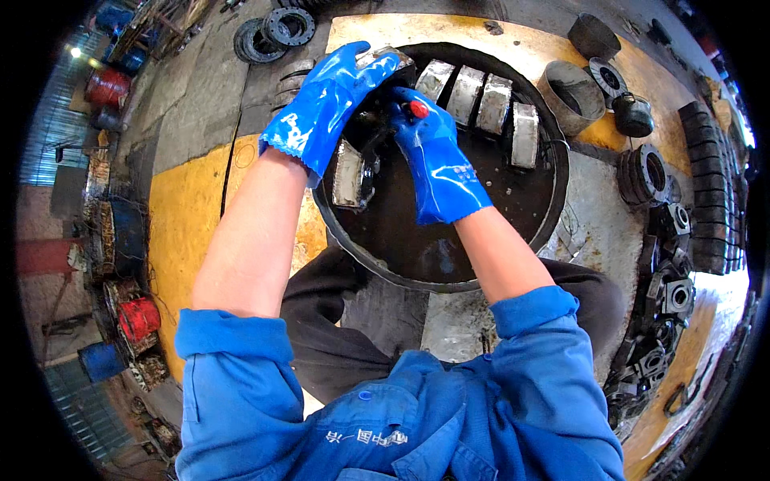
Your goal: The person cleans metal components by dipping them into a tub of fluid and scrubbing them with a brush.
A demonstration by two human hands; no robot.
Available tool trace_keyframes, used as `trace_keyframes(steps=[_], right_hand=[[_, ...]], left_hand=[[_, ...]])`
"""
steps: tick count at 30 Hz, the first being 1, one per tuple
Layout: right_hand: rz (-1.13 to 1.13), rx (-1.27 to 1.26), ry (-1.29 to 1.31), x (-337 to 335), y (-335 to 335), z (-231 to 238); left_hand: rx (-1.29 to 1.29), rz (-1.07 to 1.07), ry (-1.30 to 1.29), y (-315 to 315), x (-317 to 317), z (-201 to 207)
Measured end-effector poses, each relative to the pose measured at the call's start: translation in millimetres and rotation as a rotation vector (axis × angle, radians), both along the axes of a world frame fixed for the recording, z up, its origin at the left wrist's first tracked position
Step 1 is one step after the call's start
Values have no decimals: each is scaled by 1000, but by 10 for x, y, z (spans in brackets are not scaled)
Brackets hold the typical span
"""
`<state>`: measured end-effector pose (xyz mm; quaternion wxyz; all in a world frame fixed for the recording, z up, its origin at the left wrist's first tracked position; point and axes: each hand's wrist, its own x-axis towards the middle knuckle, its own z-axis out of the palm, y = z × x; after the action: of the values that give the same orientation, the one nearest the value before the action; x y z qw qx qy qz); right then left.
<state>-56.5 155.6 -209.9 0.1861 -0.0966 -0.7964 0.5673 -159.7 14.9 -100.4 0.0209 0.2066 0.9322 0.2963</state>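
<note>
A wide round black pan (pixel 449 284) with dark liquid in it lies in front of me. Several thick metal blocks with pale worn faces stand along its inner wall, among them one block (pixel 525 135) at the right and another (pixel 350 175) at the left. My left hand (pixel 333 92), in a blue rubber glove, grips a wet metal block (pixel 399 70) at the pan's far left rim. Close beside it, my gloved right hand (pixel 429 140) is closed round a red-ended tool (pixel 418 110). The tool's working end is hidden in the dark area between the gloves.
Dark rings (pixel 289 28) lie beyond the pan to the left. Behind it at right stand an open metal cylinder (pixel 571 96) and a small dark pot (pixel 634 115). Stacked rings (pixel 643 174) and oily machine parts (pixel 678 297) line the right side. Red drums (pixel 139 319) are at left.
</note>
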Motion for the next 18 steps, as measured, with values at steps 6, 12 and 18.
trace_keyframes(steps=[6, 12, 18], right_hand=[[234, -492, -43, 96, -376, 192], [414, 488, 64, 28, -112, 332], [419, 1165, 500, -14, 78, 265]], left_hand=[[46, 31, -34, -183, -94, -103], [94, -16, -45, -160, -172, -98], [171, 13, 20, -211, -97, -96]])
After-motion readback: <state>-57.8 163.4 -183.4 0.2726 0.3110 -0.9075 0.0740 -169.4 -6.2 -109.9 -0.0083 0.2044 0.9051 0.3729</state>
